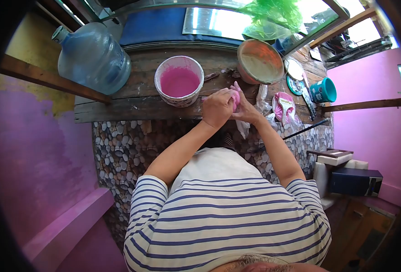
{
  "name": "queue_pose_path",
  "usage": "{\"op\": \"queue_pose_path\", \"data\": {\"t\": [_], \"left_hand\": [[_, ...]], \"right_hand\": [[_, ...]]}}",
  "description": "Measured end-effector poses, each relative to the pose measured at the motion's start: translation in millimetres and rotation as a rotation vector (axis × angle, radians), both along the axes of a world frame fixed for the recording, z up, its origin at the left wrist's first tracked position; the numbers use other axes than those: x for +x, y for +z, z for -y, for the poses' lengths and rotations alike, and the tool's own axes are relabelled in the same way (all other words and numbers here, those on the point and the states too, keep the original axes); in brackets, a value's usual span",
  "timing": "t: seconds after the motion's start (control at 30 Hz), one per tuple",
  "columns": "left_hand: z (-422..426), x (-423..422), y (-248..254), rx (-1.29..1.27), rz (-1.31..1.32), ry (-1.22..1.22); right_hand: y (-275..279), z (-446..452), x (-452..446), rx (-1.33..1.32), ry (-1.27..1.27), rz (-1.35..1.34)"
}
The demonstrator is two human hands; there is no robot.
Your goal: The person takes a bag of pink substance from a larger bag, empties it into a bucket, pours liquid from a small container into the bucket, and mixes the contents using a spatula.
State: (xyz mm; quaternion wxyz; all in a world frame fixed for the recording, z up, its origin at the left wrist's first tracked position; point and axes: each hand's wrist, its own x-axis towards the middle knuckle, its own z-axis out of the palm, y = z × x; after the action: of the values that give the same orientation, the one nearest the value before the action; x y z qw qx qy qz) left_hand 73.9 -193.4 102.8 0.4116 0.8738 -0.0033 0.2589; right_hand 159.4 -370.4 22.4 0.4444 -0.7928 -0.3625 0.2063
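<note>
Both hands meet over the front edge of the wooden table, around a small pink item (235,100) that looks soft. My left hand (217,108) is wrapped over it, fingers bent. My right hand (247,110) presses against its other side, with the thumb and fingers partly around it. What the item is cannot be made out. Left of my hands stands a white bucket (179,100) with pink paint inside. Behind and to the right is a brown bowl (260,62) with a pale, murky content. A pink-stained brush (285,105) lies right of my hands, on plastic.
A large clear water bottle (93,59) leans at the table's left. At the right are a teal tub (323,90), round lids (295,69) and a dark-bladed tool (309,103). Green plastic (275,16) lies at the back. Wooden bars (366,104) flank the table (137,107).
</note>
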Motion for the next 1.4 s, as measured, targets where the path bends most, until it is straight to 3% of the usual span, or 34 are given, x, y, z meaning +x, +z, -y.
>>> {"op": "queue_pose_path", "data": {"t": [0.07,0.23,0.3,0.47,0.57,0.63,0.73,0.77,0.83,1.03,1.1,1.17,1.3,1.4], "left_hand": [[0,4,16,0.001,0.079,0.000],[-14,1,95,0.052,0.001,-0.070],[-17,0,125,0.105,-0.012,-0.091],[-27,5,176,0.088,0.036,-0.118],[-40,19,176,-0.008,-0.006,-0.098],[-47,26,169,-0.107,-0.029,-0.057],[-63,37,133,-0.679,-0.062,-0.215],[-65,35,116,-0.689,-0.053,-0.207],[-67,28,86,-0.756,-0.026,-0.086],[-56,5,47,-0.843,-0.077,-0.068],[-48,17,22,-0.841,0.012,0.063],[-41,18,19,-0.846,0.064,0.176],[-37,25,5,-0.976,0.072,0.320],[-36,34,-7,-1.093,0.074,0.363]], "right_hand": [[37,-13,-4,0.232,-0.040,-0.301],[78,-17,-4,0.435,0.044,-0.454],[80,-27,-4,0.677,0.030,-0.549],[88,-58,-7,0.790,-0.305,-0.845],[109,-79,-15,1.448,0.119,-1.583],[123,-82,-18,1.426,0.361,-1.546],[121,-84,-7,1.141,0.249,-1.472],[121,-86,-8,1.124,0.250,-1.474],[120,-96,-9,1.132,-0.136,-1.471],[103,-98,6,0.688,-0.286,-1.373],[101,-99,14,0.539,-0.272,-1.361],[85,-101,26,0.390,-0.313,-1.185],[106,-116,26,0.208,-0.312,-1.095],[66,-110,53,0.128,-0.304,-0.969]]}}
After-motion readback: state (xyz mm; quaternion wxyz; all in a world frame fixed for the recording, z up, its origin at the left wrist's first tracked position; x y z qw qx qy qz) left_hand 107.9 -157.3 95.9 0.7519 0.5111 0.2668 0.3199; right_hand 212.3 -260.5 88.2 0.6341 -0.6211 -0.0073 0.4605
